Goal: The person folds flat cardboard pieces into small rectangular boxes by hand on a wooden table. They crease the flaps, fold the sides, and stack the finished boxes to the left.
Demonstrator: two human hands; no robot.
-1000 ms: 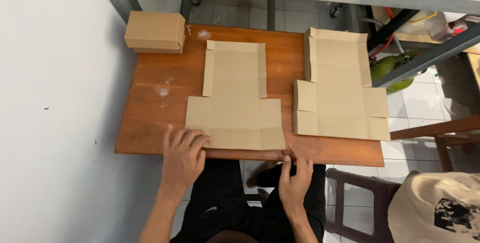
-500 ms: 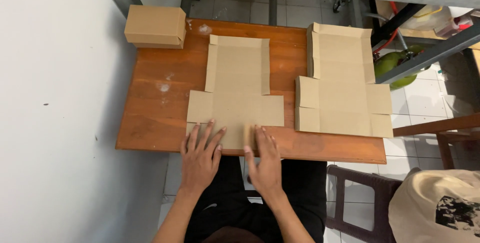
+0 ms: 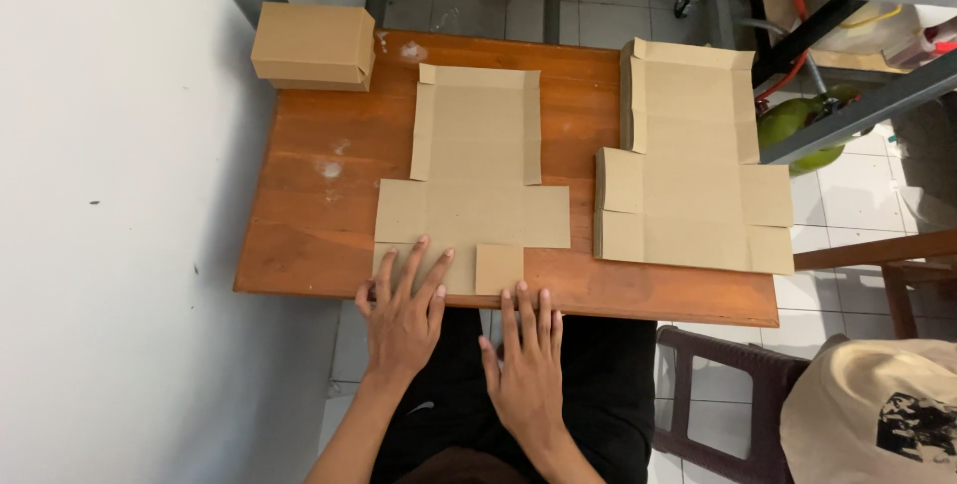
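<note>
A flat brown cardboard box blank [image 3: 477, 160] lies in the middle of a small wooden table [image 3: 309, 205]. Its near flaps are folded inward at the table's front edge. My left hand [image 3: 404, 310] lies flat with fingers spread on the near left flap. My right hand [image 3: 526, 354] lies flat at the front edge, its fingertips just below the small folded flap [image 3: 498, 268]. Neither hand grips anything.
A stack of flat box blanks [image 3: 688, 160] lies on the table's right side. An assembled closed cardboard box [image 3: 313, 45] stands at the far left corner. A white wall runs along the left. A dark stool [image 3: 718, 384], a capped person's head [image 3: 877, 419] and metal shelving are on the right.
The near flaps of the middle blank have been folded inward. Both hands slid back toward me, from on top of the blank to its front edge.
</note>
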